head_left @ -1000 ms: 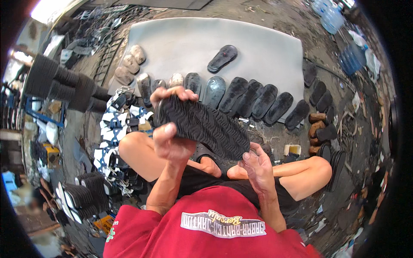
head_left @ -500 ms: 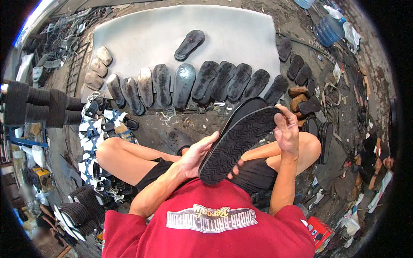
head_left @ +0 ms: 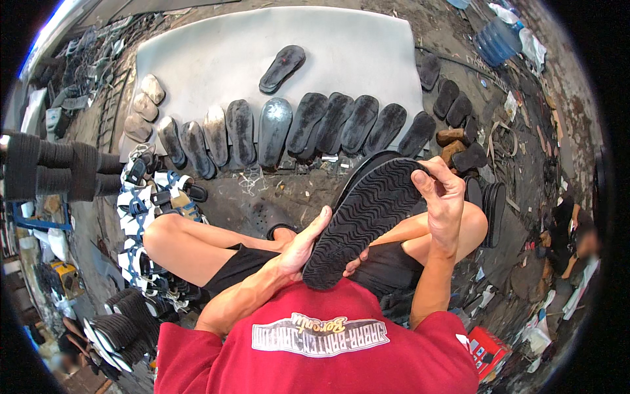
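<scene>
A black shoe sole (head_left: 367, 220) with a wavy tread is held at a slant over my lap, tread toward me. Behind its far edge shows a second dark, smoother sole layer (head_left: 359, 172); whether the two are joined I cannot tell. My left hand (head_left: 303, 244) wraps the lower part, its thumb along the left edge and fingertips showing past the right edge. At the upper right end, my right hand (head_left: 441, 197) pinches the tip between thumb and fingers. Beyond the held sole, a row of dark soles (head_left: 341, 125) crosses the near edge of a pale sheet (head_left: 197, 62).
Another single sole (head_left: 282, 68) lies on the sheet. Pale shoe forms (head_left: 146, 106) sit at its left. White and navy sandals (head_left: 134, 220) are heaped by my left knee, stacked black soles (head_left: 125, 328) below them. A blue water jug (head_left: 499, 41) lies far right.
The held sole has tipped so its tread faces me more fully, and its lower end has dropped slightly. Both hands keep their hold. The whole view has shifted a little.
</scene>
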`<act>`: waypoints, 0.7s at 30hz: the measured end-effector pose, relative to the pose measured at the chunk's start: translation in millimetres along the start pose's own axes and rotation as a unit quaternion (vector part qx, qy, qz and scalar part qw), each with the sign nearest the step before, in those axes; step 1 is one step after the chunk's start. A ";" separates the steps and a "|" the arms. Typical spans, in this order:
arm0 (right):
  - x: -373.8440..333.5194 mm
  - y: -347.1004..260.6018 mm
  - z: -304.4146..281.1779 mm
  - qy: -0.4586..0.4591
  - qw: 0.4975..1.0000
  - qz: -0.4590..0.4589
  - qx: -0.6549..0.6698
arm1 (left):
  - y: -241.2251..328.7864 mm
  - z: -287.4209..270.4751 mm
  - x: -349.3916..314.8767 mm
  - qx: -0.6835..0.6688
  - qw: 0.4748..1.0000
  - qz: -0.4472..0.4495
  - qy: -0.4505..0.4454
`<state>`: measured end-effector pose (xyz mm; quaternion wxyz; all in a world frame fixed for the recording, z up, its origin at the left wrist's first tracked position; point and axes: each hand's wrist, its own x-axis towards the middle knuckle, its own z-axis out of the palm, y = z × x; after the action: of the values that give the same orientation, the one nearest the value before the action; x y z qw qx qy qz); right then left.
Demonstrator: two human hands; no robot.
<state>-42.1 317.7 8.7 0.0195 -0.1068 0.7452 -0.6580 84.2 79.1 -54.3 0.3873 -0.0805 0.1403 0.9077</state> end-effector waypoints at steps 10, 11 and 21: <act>0.0 0.0 0.2 -0.009 1.000 -0.004 0.019 | 1.1 5.7 -3.9 -0.074 0.996 -0.042 -0.014; -0.6 0.4 0.4 -0.008 1.000 0.002 0.016 | 1.3 5.7 -4.1 -0.081 0.996 -0.039 -0.023; -1.8 -2.8 13.0 0.015 0.999 -0.007 0.051 | -1.3 6.0 -4.2 -0.098 0.993 -0.041 -0.050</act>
<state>-37.8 305.0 9.5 0.0089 -0.1011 0.7101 -0.6968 87.8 79.1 -47.9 0.4212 -0.0777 0.0278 0.9032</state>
